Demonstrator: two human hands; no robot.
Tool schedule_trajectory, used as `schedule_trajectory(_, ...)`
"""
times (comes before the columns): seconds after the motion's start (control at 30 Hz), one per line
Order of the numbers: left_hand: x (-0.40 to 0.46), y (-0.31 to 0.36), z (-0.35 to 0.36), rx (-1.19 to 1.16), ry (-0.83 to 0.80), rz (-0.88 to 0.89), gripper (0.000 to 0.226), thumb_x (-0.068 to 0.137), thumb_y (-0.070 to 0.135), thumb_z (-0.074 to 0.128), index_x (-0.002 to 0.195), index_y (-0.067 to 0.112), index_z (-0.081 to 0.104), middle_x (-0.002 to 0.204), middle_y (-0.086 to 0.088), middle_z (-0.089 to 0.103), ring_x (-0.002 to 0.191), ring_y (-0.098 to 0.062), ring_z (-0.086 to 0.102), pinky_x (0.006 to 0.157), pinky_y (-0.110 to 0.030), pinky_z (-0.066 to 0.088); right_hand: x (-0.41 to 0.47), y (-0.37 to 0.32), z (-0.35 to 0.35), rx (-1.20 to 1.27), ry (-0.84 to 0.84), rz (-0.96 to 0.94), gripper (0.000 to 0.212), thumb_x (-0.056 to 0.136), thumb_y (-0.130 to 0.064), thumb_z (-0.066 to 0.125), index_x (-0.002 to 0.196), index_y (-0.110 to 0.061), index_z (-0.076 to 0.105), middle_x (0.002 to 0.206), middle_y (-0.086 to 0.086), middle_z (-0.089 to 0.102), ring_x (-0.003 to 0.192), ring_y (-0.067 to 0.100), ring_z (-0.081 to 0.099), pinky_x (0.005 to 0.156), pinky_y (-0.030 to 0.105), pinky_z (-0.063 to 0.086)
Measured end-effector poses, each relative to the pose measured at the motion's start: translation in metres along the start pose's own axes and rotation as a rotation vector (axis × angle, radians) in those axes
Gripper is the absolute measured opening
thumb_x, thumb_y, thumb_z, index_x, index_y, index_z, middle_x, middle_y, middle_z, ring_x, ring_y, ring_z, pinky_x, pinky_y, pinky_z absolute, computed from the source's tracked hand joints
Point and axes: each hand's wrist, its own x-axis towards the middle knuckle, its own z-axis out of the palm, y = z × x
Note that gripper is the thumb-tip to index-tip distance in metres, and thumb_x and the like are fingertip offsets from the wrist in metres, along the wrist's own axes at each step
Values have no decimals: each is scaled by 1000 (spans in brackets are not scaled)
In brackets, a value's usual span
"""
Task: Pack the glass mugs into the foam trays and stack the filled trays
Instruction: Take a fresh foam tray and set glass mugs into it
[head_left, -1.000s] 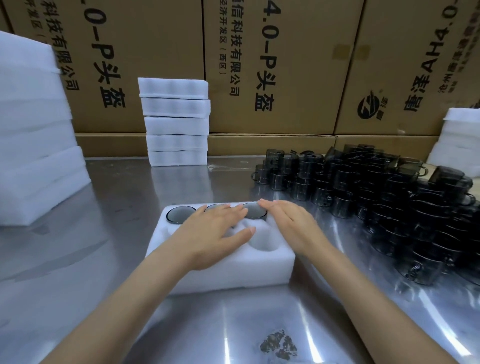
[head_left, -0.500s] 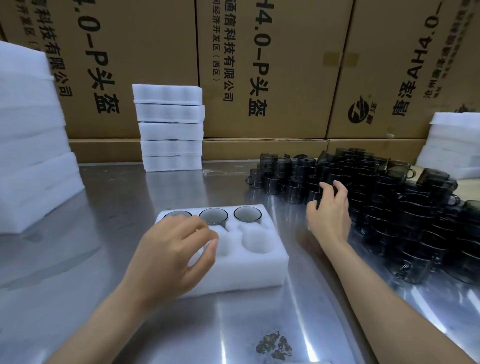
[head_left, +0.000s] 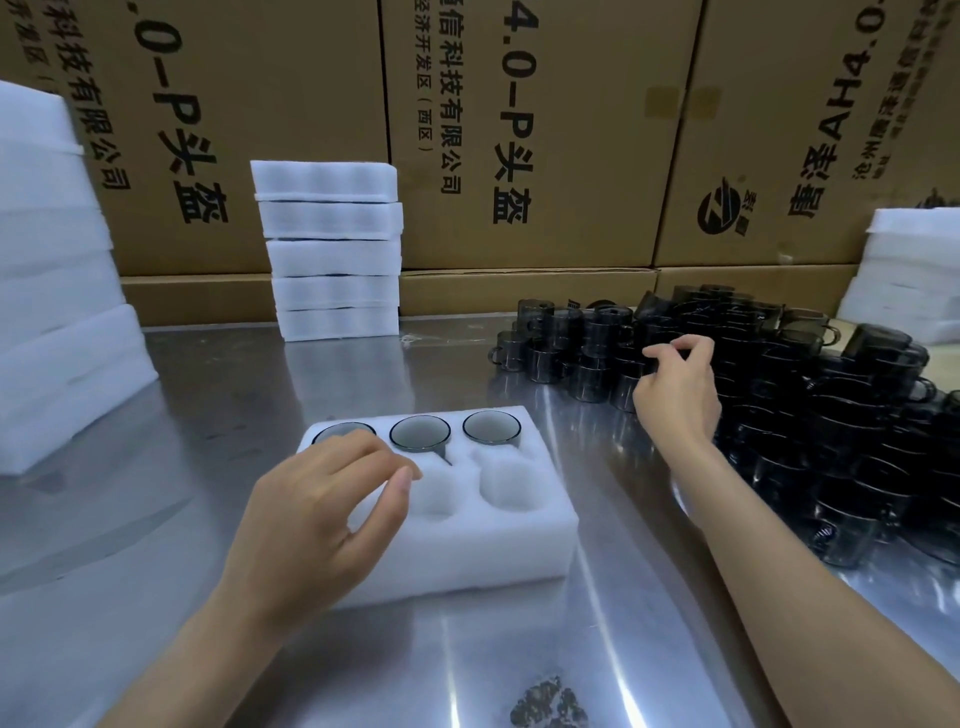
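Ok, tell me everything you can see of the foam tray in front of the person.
The foam tray is a white, soft-looking block lying flat on the steel table. Three mugs fill its far row; two near pockets show empty, and the left hand hovers over or rests on its left part, hiding the rest.

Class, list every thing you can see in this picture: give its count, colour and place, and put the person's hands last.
Foam tray: one, white, table centre.
Mugs in tray: three, dark glass, back row.
Loose mugs: many, dark glass, piled right.
Tray stack: five, white, back centre.
Foam piles: two, white, far left and far right.
Boxes: several, brown cardboard, behind.
Table: one, shiny metal.
Left hand: over tray, empty.
Right hand: reaching among loose mugs.
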Motion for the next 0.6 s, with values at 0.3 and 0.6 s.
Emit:
schedule_trajectory(0.3, -2, 0, -1, -38, -7, -46, 31, 90, 29, 43, 77, 20, 69, 75, 13, 59, 65, -7, 50, 51, -34, 47, 0, -2, -3, -54, -4, -13, 31, 89, -3, 51, 118, -11, 57, 120, 9, 35, 98, 27, 47, 66, 37, 44)
schedule_trajectory(0.6, -2, -2, -2, -127, 15, -137, 34, 91, 34, 40, 79, 22, 69, 77, 19, 55, 70, -14, 57, 59, -36, 47, 1, 0, 1, -103, -90, 63, 30, 90, -9, 52, 120, -11, 54, 129, 10, 32, 100, 30, 48, 68, 37, 41)
